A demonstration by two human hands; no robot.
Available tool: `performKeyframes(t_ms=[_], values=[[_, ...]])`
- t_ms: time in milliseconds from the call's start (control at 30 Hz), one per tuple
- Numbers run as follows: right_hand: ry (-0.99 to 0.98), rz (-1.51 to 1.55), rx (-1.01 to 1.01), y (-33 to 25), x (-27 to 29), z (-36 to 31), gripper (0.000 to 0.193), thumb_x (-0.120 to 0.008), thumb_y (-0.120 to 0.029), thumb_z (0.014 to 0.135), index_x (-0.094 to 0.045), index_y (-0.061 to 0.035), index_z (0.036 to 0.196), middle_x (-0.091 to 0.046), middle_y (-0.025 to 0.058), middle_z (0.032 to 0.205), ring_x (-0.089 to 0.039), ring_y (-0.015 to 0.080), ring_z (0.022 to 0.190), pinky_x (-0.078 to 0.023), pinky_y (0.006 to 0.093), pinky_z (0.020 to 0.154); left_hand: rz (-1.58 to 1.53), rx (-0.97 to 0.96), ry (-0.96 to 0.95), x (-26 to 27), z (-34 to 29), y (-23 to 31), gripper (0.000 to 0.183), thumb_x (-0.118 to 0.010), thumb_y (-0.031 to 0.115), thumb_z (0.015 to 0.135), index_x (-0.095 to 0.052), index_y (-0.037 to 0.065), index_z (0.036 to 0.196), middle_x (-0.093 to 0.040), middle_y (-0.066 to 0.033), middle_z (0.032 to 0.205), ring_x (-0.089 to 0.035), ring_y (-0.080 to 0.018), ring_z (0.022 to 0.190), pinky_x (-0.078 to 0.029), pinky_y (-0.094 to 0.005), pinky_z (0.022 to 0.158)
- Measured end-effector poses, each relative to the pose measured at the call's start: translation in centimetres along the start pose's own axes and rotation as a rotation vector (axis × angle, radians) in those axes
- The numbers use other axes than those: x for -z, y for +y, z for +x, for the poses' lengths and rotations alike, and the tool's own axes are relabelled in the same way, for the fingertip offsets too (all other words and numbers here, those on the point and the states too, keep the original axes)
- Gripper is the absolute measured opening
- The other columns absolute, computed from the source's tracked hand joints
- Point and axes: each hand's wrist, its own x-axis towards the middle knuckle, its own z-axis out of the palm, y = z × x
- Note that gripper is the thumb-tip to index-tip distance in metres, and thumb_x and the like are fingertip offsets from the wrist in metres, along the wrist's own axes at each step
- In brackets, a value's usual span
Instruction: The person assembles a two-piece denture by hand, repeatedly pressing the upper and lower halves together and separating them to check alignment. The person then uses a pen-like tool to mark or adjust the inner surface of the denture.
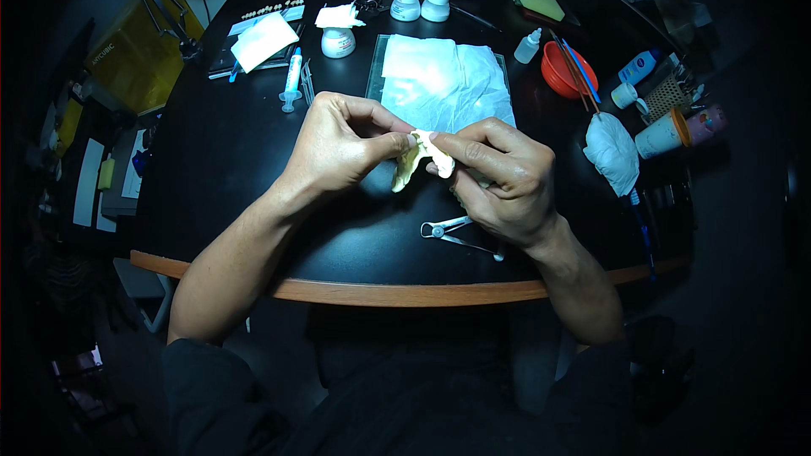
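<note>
Over the middle of the black desk, both hands hold a small cream arch-shaped dental cast [406, 172] between them. My left hand [342, 139] pinches its left side with thumb and forefinger. On its other side my right hand [504, 173] is closed, the fingertips pressed against the upper edge. The fingers cover part of the cast, so its inner face is partly hidden. Beneath my right hand, a metal caliper [456, 232] lies on the desk. Just beyond the hands is a white paper towel [443, 76] spread over a dark-edged plate.
A syringe [292, 80] and a white jar [338, 43] stand back left; two more jars [406, 2] are farther back. To the right are a dropper bottle [528, 47], a red bowl [559, 76] holding brushes, a crumpled tissue [612, 152] and a cup [663, 133]. The wooden desk edge [405, 293] runs nearest me.
</note>
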Motion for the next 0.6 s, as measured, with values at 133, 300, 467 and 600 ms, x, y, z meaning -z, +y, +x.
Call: performKeyframes(t_ms=[133,300,467,600], values=[[-0.003,0.002,-0.029,0.17,-0.19,-0.15,0.038,-0.075,0.011,0.074,-0.080,-0.0031,0.109,-0.072,0.0086,0.086,-0.072,0.0164,0.072,-0.059,0.0271,0.059,0.099,-0.112,0.048,-0.27,-0.13,-0.49,0.011,-0.079,0.003,0.084,-0.081,-0.003,0.093,-0.079,-0.0125,0.081,-0.073,-0.0129,0.070,-0.059,-0.0258,0.068],[0.023,0.030,-0.025,0.46,-0.35,-0.35,0.038,-0.075,0.011,0.074,-0.080,-0.0034,0.109,-0.073,0.0089,0.087,-0.072,0.0170,0.071,-0.059,0.0277,0.060,0.083,-0.118,0.046,-0.11,-0.06,-0.49,0.011,-0.079,0.002,0.083,-0.081,-0.003,0.093,-0.078,-0.0123,0.080,-0.073,-0.0124,0.069,-0.059,-0.0252,0.067],[-0.009,-0.001,-0.036,0.35,-0.27,-0.26,0.039,-0.075,0.010,0.074,-0.080,-0.0035,0.110,-0.072,0.0086,0.087,-0.072,0.0174,0.072,-0.059,0.0277,0.060,0.044,-0.068,0.046,-0.23,-0.06,-0.59,0.011,-0.079,0.002,0.083,-0.081,-0.003,0.093,-0.078,-0.0119,0.079,-0.072,-0.0113,0.070,-0.058,-0.0235,0.067],[-0.002,-0.001,-0.017,0.34,-0.28,-0.29,0.039,-0.075,0.009,0.074,-0.079,-0.0030,0.111,-0.072,0.0087,0.087,-0.072,0.0175,0.071,-0.059,0.0279,0.060,0.013,0.029,0.014,0.01,0.07,-0.64,0.012,-0.079,0.004,0.084,-0.081,-0.004,0.093,-0.077,-0.0116,0.078,-0.071,-0.0100,0.069,-0.056,-0.0227,0.067]])
